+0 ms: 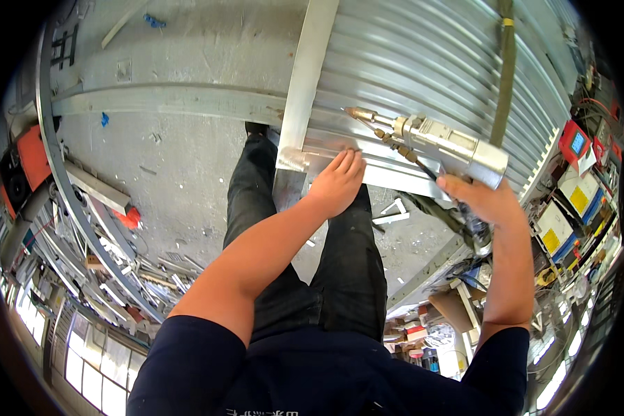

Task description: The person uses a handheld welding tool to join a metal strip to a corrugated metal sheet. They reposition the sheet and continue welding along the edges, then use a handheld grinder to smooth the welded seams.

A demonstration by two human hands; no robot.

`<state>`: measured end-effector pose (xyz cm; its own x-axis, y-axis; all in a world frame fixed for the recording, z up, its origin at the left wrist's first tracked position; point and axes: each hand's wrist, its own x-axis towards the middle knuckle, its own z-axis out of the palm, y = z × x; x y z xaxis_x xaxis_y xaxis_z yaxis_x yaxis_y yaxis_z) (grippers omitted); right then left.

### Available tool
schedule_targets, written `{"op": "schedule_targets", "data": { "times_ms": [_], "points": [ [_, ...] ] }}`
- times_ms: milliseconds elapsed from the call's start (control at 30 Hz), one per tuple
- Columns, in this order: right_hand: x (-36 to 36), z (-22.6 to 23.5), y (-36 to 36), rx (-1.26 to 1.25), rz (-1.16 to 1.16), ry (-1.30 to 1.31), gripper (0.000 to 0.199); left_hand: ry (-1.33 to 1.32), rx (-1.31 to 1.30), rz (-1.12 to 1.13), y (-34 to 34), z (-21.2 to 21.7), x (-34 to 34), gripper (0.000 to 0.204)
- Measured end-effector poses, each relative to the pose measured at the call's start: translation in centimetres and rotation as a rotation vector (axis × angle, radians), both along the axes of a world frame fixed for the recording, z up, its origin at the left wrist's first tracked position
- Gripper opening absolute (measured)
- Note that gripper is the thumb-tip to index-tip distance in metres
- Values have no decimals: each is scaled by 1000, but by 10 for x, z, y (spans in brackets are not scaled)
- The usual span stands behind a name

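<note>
A ribbed silvery metal panel (409, 66) in a flat metal frame (308, 76) lies in front of me. My left hand (338, 184) rests at its near edge, close to the left corner, fingers together and bent over the frame's near rail; the thumb is hidden. In my right hand (485, 201) is a handheld welding gun (454, 142) with a silver body and a copper-coloured nozzle. A thin wire-feed tube runs alongside it. The nozzle points left, above the panel, a little beyond my left hand. Part of the gun's grip is hidden by my fingers.
A long metal beam (166, 99) crosses the floor at left. A dark strap (504, 83) lies across the panel. Red machine with a screen (575, 142) stands at right, near cluttered shelves. Metal offcuts (393, 211) lie by my legs; more profiles are stacked at lower left.
</note>
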<state>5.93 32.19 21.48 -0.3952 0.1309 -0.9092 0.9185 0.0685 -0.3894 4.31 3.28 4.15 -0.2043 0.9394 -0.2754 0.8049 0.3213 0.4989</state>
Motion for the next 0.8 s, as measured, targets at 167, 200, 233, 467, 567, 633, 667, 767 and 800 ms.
{"op": "schedule_targets", "data": {
  "times_ms": [167,200,233,467,567,633,667,767,800],
  "points": [
    [53,58,-39,134,-114,147,42,-240,-266,29,-81,57,-65,36],
    [66,63,-47,150,-138,213,40,-298,-663,114,-76,100,-94,28],
    [72,67,-54,148,-146,296,39,-199,-698,238,-110,119,-105,36],
    [101,75,-83,65,-242,248,39,-34,-1041,811,-387,196,-86,42],
    [73,96,-101,73,-268,198,38,-162,-1176,945,-489,202,-58,41],
    [58,109,-115,133,-312,192,37,-207,-1143,1075,-506,191,-60,40],
    [55,112,-126,166,-339,198,37,-272,-1113,1053,-508,184,-72,41],
    [40,131,-164,249,-368,181,39,-168,-903,341,-542,123,-151,39],
    [36,138,-179,319,-351,221,40,-81,-786,3,-556,104,-181,37]
  ]
}}
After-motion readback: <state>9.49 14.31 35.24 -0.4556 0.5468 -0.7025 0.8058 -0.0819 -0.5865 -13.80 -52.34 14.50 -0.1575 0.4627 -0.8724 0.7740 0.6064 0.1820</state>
